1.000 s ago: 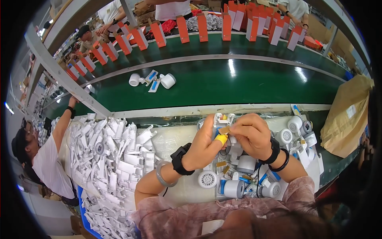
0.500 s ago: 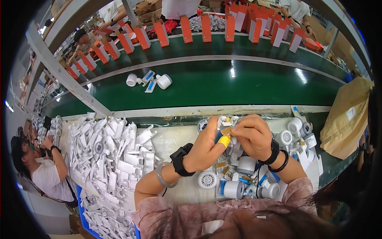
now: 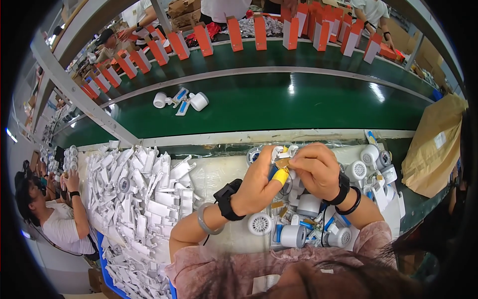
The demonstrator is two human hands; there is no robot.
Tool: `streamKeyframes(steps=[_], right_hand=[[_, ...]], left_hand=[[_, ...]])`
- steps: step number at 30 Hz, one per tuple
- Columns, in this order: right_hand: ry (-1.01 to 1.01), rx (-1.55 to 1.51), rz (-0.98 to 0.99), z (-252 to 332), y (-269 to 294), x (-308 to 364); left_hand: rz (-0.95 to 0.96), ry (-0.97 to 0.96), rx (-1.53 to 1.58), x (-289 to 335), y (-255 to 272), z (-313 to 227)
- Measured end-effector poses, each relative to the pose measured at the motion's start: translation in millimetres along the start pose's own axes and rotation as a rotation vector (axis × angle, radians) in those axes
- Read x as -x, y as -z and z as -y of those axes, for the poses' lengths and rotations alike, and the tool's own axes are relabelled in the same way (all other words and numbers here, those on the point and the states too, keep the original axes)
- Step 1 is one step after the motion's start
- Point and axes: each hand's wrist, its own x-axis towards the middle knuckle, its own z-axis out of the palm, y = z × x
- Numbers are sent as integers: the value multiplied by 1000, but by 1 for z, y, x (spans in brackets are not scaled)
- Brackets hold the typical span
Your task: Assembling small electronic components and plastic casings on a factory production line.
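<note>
Over the right part of the workbench my left hand is closed around a small white plastic part with a brown circuit board at it. A yellow cover wraps my left thumb. My right hand pinches at the circuit board's edge, its fingertips close to the left thumb. What else lies between the fingers is hidden. Below both hands sit several white round fan units with wires, blue cylindrical batteries and small brown boards. One round grille lies beside them, under my left forearm.
A big heap of white plastic shells covers the bench's left, above a blue bin. Beyond runs a green conveyor carrying fan units. Orange boxes line the far belt. A brown paper bag stands right; co-workers sit around.
My hands have stayed nearly still, still on the board. The fan units on the near conveyor have slid left, and the orange boxes slightly right. The co-worker at left has raised their hands.
</note>
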Motion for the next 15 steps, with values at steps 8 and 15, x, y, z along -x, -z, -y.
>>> streamKeyframes(steps=[8,15], right_hand=[[-31,-15,3,2,-2,-2],[-29,-23,-10,0,-5,-1]], left_hand=[[16,-142,64,2,2,5],[-61,-27,9,4,-4,13]])
